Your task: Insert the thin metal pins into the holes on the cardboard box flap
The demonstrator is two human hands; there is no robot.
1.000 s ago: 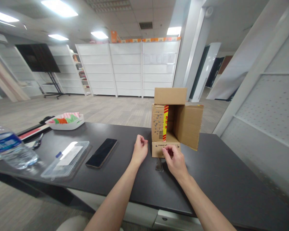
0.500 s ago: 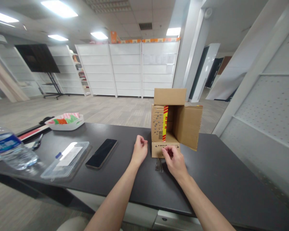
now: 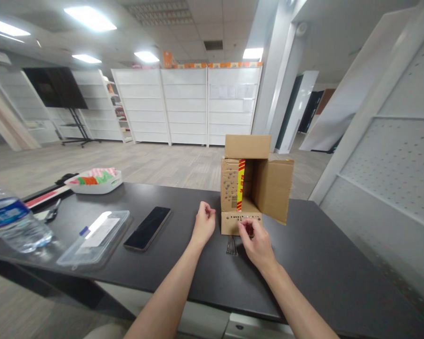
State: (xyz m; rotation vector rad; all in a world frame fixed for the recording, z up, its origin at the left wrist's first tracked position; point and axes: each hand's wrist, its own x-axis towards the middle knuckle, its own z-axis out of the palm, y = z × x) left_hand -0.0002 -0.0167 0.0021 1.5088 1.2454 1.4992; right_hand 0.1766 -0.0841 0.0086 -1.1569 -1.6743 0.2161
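Observation:
An opened cardboard box (image 3: 273,190) stands on the dark table, its mouth facing me and its flaps spread. The front flap (image 3: 227,227) hangs low and carries a row of small dark holes. Against this flap, my right hand (image 3: 257,242) is closed in a pinch; whatever sits between thumb and forefinger is too small to make out. Just left of the box, my left hand (image 3: 205,225) is curled closed, its inside hidden. Several thin metal nails or screws (image 3: 232,246) lie side by side below the flap. Many dark round heads dot the flap with yellow-red tape (image 3: 240,186).
Left of my hands lie a black phone (image 3: 148,228) and a clear plastic case (image 3: 95,240). Farther left are a water bottle (image 3: 12,219), a white basket (image 3: 104,188) with colourful packets, and a dark pen-like item (image 3: 53,212). A perforated panel (image 3: 385,169) borders the right side.
The view has tilted slightly, so everything sits a little lower in the picture. Both hands keep almost the same pose beside the box.

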